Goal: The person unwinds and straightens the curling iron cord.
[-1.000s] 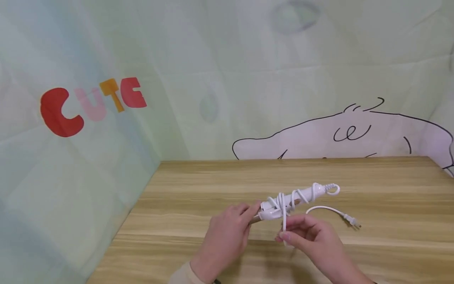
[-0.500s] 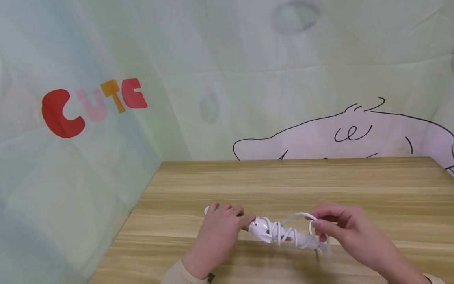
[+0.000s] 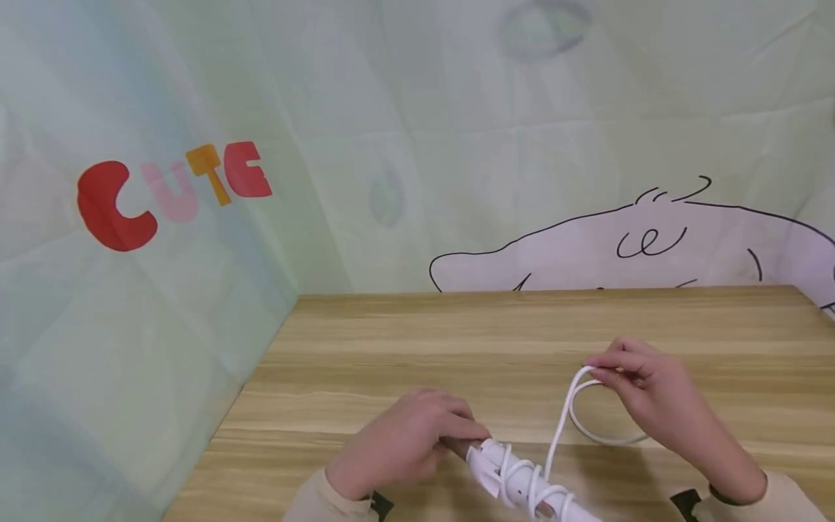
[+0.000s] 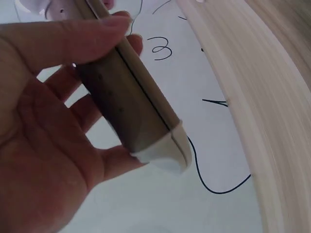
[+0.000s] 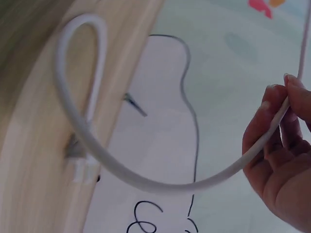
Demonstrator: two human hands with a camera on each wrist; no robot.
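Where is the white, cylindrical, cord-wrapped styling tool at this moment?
In the head view, the styling tool is at the bottom edge, right of centre, its brown barrel in the left hand; its white cord leads to the right hand.

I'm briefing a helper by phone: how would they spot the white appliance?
Find the wooden table, then the left hand over its near part. That hand grips the appliance by its brownish part; unlike the thin cord looped round it, the appliance is thick, straight and stick-like.

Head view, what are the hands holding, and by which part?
The left hand grips the white appliance by its brownish section; the right hand pinches the white cord partway along its unwound length.
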